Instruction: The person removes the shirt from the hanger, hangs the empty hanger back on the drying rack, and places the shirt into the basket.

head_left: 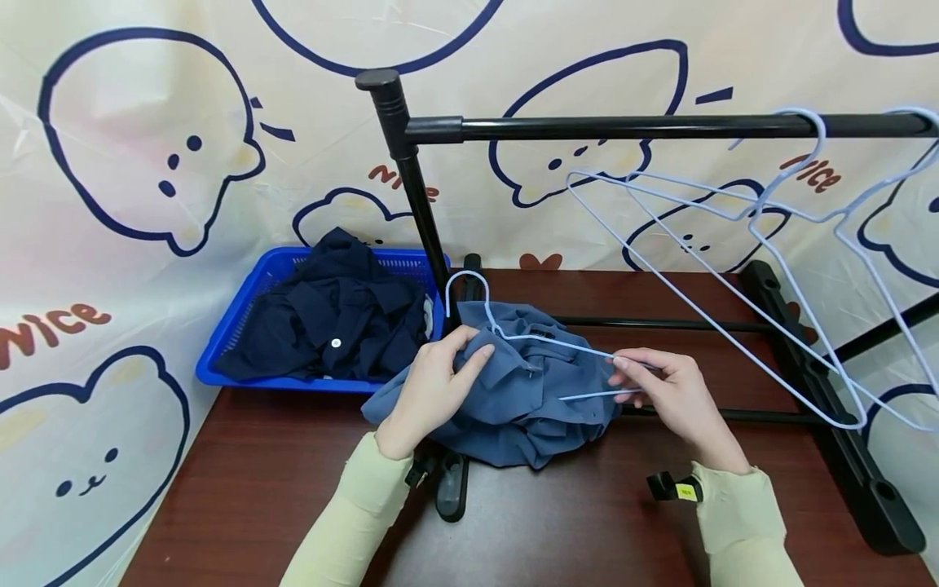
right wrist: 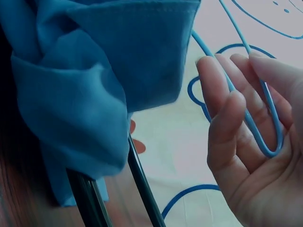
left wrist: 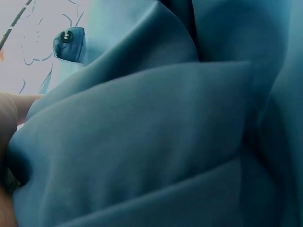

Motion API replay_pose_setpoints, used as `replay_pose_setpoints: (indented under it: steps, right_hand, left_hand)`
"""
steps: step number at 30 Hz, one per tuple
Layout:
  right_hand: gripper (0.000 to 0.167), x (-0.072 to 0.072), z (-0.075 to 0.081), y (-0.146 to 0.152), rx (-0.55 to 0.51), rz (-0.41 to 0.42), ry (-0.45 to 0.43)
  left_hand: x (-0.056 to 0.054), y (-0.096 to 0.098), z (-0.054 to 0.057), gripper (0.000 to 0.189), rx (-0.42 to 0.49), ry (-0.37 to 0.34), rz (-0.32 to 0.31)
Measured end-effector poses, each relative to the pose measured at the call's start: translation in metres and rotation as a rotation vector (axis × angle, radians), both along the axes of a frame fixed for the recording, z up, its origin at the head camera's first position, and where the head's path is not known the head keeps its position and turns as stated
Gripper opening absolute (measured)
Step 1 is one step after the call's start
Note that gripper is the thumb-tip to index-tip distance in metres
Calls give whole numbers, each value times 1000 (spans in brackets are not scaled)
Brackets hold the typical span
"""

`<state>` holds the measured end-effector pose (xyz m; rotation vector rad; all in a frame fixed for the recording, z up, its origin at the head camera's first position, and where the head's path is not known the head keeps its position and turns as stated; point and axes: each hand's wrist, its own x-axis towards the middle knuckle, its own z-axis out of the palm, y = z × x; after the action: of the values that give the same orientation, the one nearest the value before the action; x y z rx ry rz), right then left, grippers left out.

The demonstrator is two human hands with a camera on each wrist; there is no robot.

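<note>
A bunched blue-grey shirt point(head_left: 528, 420) lies over the black foot of a rack. My left hand point(head_left: 433, 391) grips it near the hanger's neck, thumb on top of the cloth. In the left wrist view the shirt point(left wrist: 142, 132) fills most of the picture, with a dark button point(left wrist: 66, 36) at upper left and only a bit of the hand at the edge. My right hand point(head_left: 678, 399) holds one end of a light-blue wire hanger point(head_left: 557, 341), whose other side runs into the shirt. The right wrist view shows the hanger's bent end point(right wrist: 272, 152) against the curled fingers.
A blue basket point(head_left: 213, 367) with dark navy clothing point(head_left: 323, 318) stands left of the shirt. Above, a black rack rail point(head_left: 623, 128) carries two light-blue hangers point(head_left: 800, 302) at right. The rack's feet rest on the brown table point(head_left: 550, 530).
</note>
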<state>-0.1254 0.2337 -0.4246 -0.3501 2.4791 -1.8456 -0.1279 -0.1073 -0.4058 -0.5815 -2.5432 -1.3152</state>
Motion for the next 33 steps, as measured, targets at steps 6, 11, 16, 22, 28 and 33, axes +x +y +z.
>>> replay_pose_setpoints:
  steps: [6, 11, 16, 22, 28, 33]
  right_hand:
    - [28, 2, -1, 15, 20, -24, 17]
    - [29, 4, -1, 32, 34, -64, 24]
    - [30, 7, -1, 50, 42, -124, 17]
    - [29, 11, -4, 69, 81, -177, 16]
    - [33, 13, -6, 71, 207, -198, 41]
    - [40, 15, 2, 63, 412, -224, 48]
  left_hand:
    - [-2, -4, -4, 19, -1, 19, -1]
    - [-2, -5, -4, 20, -16, 0, -1]
    - [-1, -6, -3, 19, -18, -11, 0]
    - [-1, -7, -1, 19, -9, -31, 1]
    - [-1, -6, -1, 19, -28, -30, 8]
    - [0, -2, -1, 17, -53, -11, 9]
